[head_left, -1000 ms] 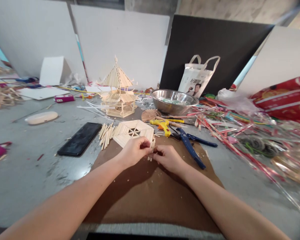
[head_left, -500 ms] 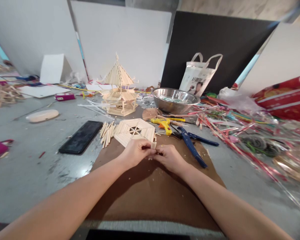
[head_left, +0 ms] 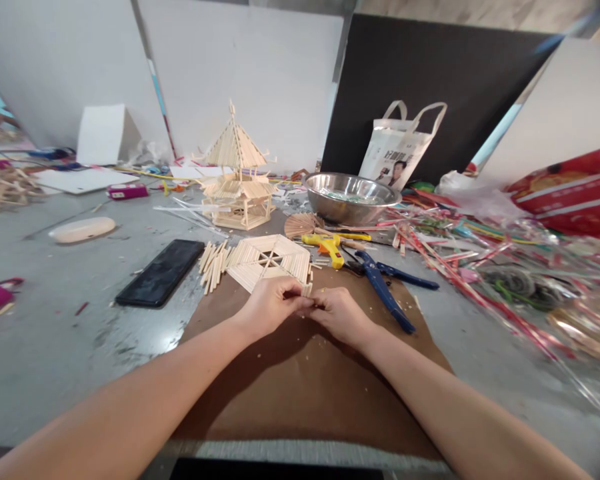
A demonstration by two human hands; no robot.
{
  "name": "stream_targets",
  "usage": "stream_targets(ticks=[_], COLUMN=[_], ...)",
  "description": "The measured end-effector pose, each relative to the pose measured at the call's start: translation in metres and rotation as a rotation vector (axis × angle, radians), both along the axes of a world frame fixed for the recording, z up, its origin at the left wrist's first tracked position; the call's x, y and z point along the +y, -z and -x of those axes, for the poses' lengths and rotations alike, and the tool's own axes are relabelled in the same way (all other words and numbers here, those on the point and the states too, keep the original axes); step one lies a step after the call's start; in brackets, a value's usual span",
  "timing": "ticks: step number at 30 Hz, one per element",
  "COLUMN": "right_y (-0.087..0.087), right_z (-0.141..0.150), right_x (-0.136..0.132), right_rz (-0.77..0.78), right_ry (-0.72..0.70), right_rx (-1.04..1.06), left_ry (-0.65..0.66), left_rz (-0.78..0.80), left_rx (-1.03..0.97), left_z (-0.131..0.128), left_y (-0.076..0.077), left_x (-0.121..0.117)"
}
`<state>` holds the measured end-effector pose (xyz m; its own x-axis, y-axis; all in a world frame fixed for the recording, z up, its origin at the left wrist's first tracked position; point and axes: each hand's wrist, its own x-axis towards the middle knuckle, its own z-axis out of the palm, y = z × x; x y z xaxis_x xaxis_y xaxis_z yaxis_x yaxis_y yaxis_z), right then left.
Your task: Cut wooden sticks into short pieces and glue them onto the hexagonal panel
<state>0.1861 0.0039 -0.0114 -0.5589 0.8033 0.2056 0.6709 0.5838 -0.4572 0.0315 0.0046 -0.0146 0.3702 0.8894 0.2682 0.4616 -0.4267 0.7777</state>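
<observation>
My left hand (head_left: 270, 305) and my right hand (head_left: 341, 313) meet fingertip to fingertip over a brown mat (head_left: 300, 387), both pinched shut on a small cluster of short wooden sticks (head_left: 307, 291). Just beyond my fingers lies a flat hexagonal panel of wooden sticks (head_left: 270, 259) with a spoked opening at its middle. A loose pile of sticks (head_left: 211, 259) lies to its left. Farther back stands a finished stick pagoda model (head_left: 237, 180).
A black phone (head_left: 161, 272) lies left of the mat. A yellow glue gun (head_left: 329, 247) and blue pliers (head_left: 383, 288) lie right of the panel. Behind are a steel bowl (head_left: 351, 197), a white tote bag (head_left: 397, 150), and tangled coloured straws (head_left: 470, 260) at right.
My hands have closed together a little over the stick cluster. The view has shifted slightly; nothing else on the table has moved.
</observation>
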Motion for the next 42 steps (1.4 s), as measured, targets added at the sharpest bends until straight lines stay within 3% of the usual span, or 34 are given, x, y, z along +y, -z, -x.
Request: stream_targets(ticks=[12, 25, 32, 42], right_y=[-0.0019, 0.0036, -0.0010, -0.0031], right_z=[-0.0025, -0.0027, -0.0013, -0.0001], right_x=[0.0023, 0.0048, 0.0033, 0.0021], right_rz=[0.176, 0.118, 0.162, 0.234], right_ry=[-0.092, -0.121, -0.114, -0.120], right_rx=[0.129, 0.181, 0.161, 0.152], left_ry=[0.002, 0.064, 0.038, 0.069], left_rz=[0.018, -0.080, 0.042, 0.406], left_rx=[0.042, 0.024, -0.083, -0.249], left_z=[0.0012, 0.0024, 0.0011, -0.0033], left_y=[-0.0032, -0.0019, 0.0022, -0.0023], left_x=[0.0037, 0.0047, 0.0070, 0.0014])
